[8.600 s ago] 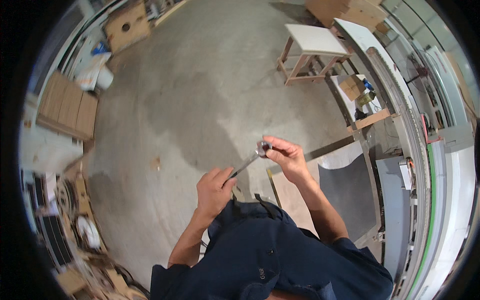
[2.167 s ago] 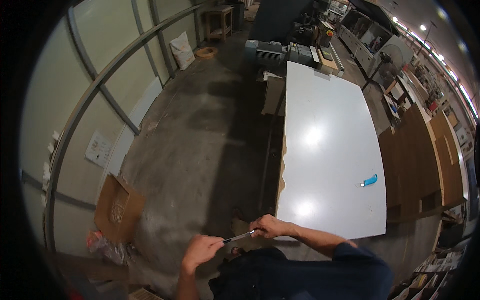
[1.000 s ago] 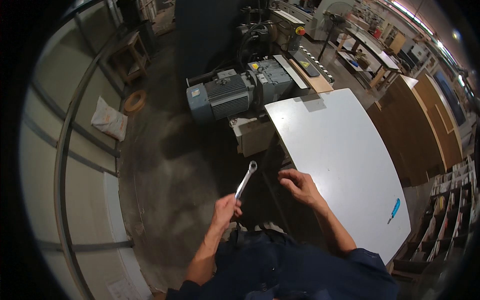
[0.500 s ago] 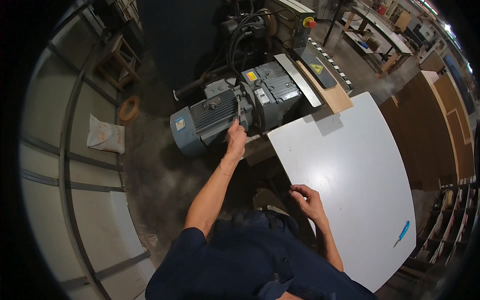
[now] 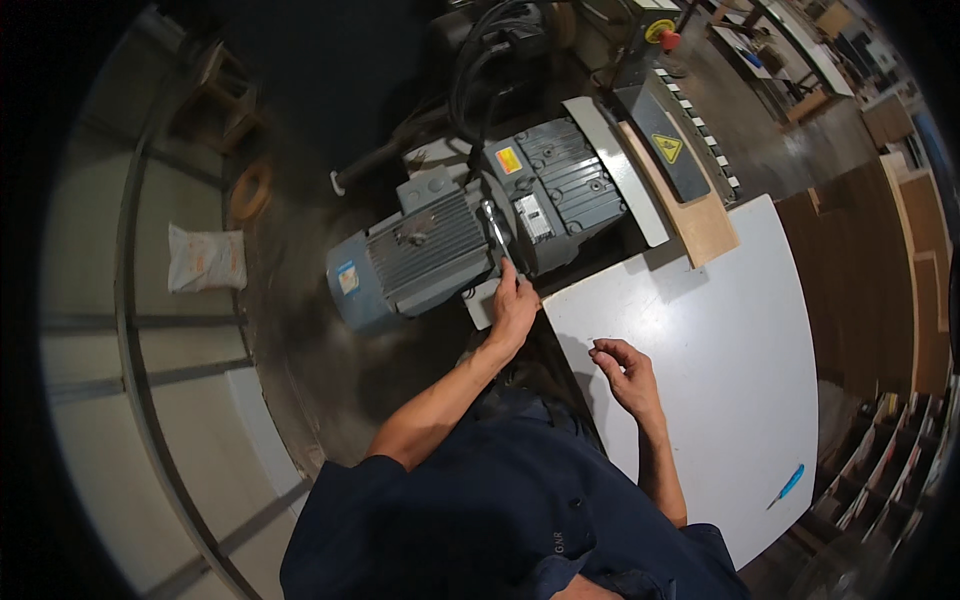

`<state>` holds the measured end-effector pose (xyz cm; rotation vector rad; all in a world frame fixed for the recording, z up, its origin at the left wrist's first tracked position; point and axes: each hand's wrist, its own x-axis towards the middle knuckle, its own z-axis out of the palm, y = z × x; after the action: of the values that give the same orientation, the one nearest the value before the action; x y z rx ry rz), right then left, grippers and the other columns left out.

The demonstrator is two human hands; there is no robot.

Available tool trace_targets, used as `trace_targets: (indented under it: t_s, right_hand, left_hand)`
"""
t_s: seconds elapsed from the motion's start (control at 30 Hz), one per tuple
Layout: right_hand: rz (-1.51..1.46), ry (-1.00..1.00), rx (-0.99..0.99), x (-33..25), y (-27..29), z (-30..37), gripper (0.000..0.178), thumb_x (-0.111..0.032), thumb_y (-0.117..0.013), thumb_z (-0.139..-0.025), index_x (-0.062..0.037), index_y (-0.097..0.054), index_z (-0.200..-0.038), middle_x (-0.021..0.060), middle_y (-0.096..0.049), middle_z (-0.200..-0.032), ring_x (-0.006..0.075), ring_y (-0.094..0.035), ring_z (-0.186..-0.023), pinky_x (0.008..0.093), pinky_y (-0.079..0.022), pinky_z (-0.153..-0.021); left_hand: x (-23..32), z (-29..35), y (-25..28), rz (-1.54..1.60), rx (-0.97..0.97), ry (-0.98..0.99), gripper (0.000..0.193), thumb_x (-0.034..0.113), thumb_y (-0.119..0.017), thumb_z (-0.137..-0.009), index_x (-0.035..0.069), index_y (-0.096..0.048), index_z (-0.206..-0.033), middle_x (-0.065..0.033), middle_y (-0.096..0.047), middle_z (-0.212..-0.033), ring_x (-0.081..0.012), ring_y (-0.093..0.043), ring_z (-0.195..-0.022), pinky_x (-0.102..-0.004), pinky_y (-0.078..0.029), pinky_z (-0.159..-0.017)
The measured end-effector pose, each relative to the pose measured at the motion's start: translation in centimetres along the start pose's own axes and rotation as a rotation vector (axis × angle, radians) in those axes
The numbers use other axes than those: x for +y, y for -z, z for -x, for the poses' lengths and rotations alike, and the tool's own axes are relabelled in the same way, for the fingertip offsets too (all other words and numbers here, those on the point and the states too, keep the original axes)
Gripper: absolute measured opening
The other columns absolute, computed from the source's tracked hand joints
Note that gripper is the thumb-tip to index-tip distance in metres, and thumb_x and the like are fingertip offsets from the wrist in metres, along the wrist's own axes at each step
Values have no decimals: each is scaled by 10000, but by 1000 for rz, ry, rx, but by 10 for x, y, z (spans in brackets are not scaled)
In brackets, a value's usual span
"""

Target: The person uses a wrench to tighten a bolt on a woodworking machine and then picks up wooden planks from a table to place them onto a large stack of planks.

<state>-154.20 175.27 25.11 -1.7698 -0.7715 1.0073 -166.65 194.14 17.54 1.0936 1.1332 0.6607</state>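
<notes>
My left hand (image 5: 516, 312) is closed around the handle of a shiny metal wrench (image 5: 495, 228). The wrench's far end rests against the grey electric motor (image 5: 425, 245), close to where the finned body joins the gearbox (image 5: 560, 180). What the wrench's end sits on is too small to make out. Over the left part of a white tabletop (image 5: 720, 330), my right hand (image 5: 630, 380) is held with thumb and fingers pinched together. Whatever lies between those fingertips, if anything, cannot be made out.
A blue utility knife (image 5: 788, 484) lies on the tabletop's near right part. Beyond the gearbox are a wooden board (image 5: 705, 232) and a red emergency button (image 5: 670, 40). A white sack (image 5: 206, 258) stands by the left wall. Brown panels (image 5: 850, 270) lean at the right.
My left hand has swung right with the wrench, whose handle now slants toward the tabletop. The right hand has moved off the tabletop's left edge and slightly farther forward. The whole view has shifted.
</notes>
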Motion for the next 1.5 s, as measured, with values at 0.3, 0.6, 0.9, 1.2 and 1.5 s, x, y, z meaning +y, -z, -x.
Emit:
trace_targets:
  t_s: [0.3, 0.6, 0.9, 1.2, 1.5]
  right_hand:
    - [44, -12, 180, -5, 7, -54, 248, -166, -642, -929, 14, -663, -1098, 90, -714, -951, 139, -659, -897, 279, -510, -812]
    - [-279, 40, 771, 5, 66, -117, 268, -155, -619, -945, 39, -641, -1129, 70, -691, -932, 118, -620, -791, 247, -503, -731]
    - [-255, 56, 972, 20, 91, -133, 213, -211, -670, -923, 2, -651, -917, 6, -582, -738, 78, -501, -585, 225, -423, -534]
    - [-507, -189, 971, 9, 110, -145, 545, -378, -708, -893, -19, -510, -1253, 61, -638, -1033, 166, -630, -867, 283, -500, -756]
    - [-857, -128, 916, 56, 144, -160, 211, -197, -646, -939, -18, -582, -1030, 54, -631, -892, 172, -595, -735, 301, -491, -639]
  left_hand:
    - [3, 1, 91, 169, -96, 93, 471, 74, -412, -1025, 36, -323, -1487, 64, -339, -724, -47, -317, -604, -218, -302, -531]
    - [70, -45, 131, -479, -61, -295, 399, 112, -438, -988, -39, -486, -1355, -192, -586, -1069, -294, -586, -949, -364, -452, -843]
    - [159, -154, 163, -876, -139, -597, 325, 158, -483, -948, -47, -611, -1165, -240, -623, -995, -419, -588, -944, -444, -474, -832]
    - [140, -295, 267, -946, -333, -209, 329, 156, -631, -808, -5, -684, -1091, -205, -696, -1028, -343, -661, -1013, -373, -504, -868]
    - [75, -376, 260, -1195, -466, -224, 334, 127, -659, -726, 66, -714, -1049, -174, -697, -983, -354, -658, -971, -410, -516, -816]
